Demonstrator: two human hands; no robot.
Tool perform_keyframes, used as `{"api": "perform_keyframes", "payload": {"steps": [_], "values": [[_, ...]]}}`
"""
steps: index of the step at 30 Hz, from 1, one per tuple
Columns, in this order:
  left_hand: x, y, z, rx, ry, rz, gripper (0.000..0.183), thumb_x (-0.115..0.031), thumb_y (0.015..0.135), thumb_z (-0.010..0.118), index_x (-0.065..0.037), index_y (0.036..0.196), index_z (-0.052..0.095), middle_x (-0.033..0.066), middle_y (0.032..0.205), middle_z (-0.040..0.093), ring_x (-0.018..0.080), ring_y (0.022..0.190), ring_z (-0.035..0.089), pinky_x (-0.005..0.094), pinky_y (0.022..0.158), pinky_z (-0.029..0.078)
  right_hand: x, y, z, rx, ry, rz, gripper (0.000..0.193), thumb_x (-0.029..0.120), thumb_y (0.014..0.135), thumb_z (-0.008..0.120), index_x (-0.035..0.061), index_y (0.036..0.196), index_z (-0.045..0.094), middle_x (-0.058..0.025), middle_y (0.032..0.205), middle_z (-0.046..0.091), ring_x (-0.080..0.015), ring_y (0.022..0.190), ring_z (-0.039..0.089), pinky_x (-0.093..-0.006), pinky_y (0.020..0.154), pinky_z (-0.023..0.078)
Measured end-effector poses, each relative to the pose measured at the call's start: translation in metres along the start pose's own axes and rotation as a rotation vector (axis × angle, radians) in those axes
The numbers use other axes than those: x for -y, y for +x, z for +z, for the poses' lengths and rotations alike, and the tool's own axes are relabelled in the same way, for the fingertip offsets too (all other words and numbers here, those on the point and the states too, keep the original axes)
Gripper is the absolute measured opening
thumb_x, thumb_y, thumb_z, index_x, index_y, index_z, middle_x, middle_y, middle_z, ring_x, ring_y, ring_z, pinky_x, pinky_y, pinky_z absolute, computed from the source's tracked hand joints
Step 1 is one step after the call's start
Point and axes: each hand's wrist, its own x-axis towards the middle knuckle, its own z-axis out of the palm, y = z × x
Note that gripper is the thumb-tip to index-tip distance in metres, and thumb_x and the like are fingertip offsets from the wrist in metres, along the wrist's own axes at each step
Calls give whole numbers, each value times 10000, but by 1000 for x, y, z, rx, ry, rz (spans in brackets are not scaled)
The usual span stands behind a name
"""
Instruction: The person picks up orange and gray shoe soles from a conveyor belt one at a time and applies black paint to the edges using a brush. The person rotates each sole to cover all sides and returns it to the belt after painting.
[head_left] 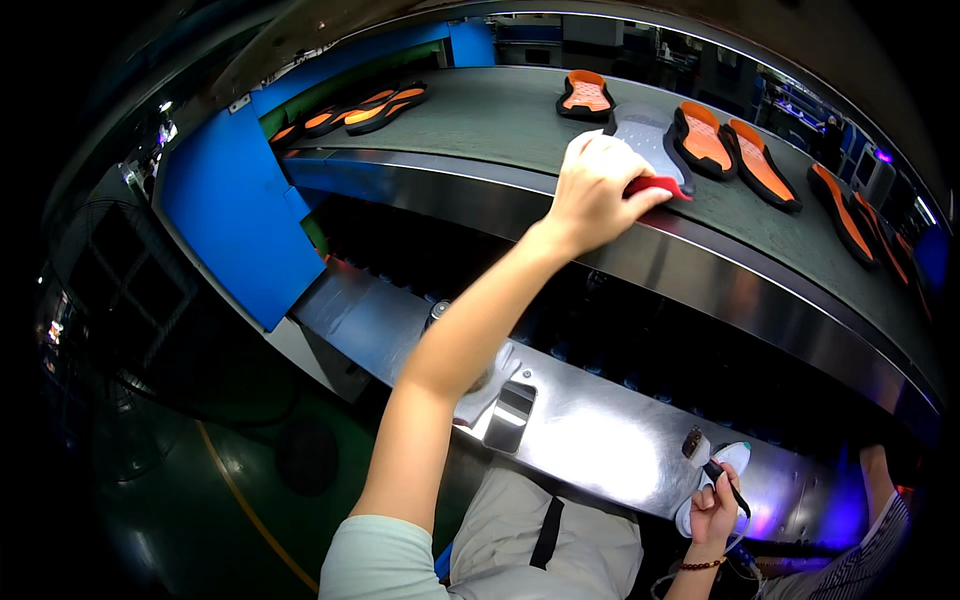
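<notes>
My left hand (600, 185) reaches over the near edge of the dark conveyor belt (480, 110). Its fingers are closed on the red-edged near end of a grey shoe sole (645, 140), which lies on or just above the belt; I cannot tell which. Orange-and-black soles (698, 138) rest close beside it on the right, and another orange sole (585, 95) is just to its left. Low on the right, my right hand (712, 510) grips a small brush (697, 447) by its black handle, bristles pointing away from me, beside a white rounded container (738, 458).
Below the belt runs a metal ledge (600, 430) with a phone (511, 416) and a grey-white glove-like item (480, 395) on it. A blue machine housing (225, 220) stands at left, where more soles (385, 108) lie. Another person's arm (878, 485) is at far right.
</notes>
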Motion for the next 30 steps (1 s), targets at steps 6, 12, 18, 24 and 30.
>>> {"api": "perform_keyframes", "payload": {"steps": [6,12,18,24,30], "values": [[-41,-18,-5,-29,-185,-126,243,-210,648,727,-59,754,570,49,892,571,245,930,445,318,796,373,6,7,2,80,15,25,180,36,835,477,40,1011,516,-136,1034,571,-75,482,438,-189,448,338],[14,6,20,357,-582,-686,173,-129,731,670,1,767,560,57,817,580,97,755,519,248,651,439,13,11,-4,51,-14,14,193,42,821,501,40,1014,513,-135,1035,572,-85,495,454,-195,449,356],[101,43,65,718,-353,-508,190,-203,711,695,-37,759,614,100,995,587,179,921,545,297,824,403,12,27,-11,-117,-43,38,197,77,836,497,71,1032,512,-79,976,588,-64,461,423,-183,426,331],[176,39,93,355,-175,-860,997,-751,607,452,-65,1314,303,155,1361,272,265,1272,233,384,1041,150,8,40,-25,-251,-33,30,214,83,845,477,87,1055,519,-58,971,598,-70,452,440,-191,417,350],[163,33,87,584,-33,-1055,788,-744,675,291,-307,1331,262,0,1412,195,298,1311,72,517,1020,-10,10,36,-29,-397,-20,139,86,102,837,528,41,898,524,12,537,388,-99,475,370,-217,488,353]]}}
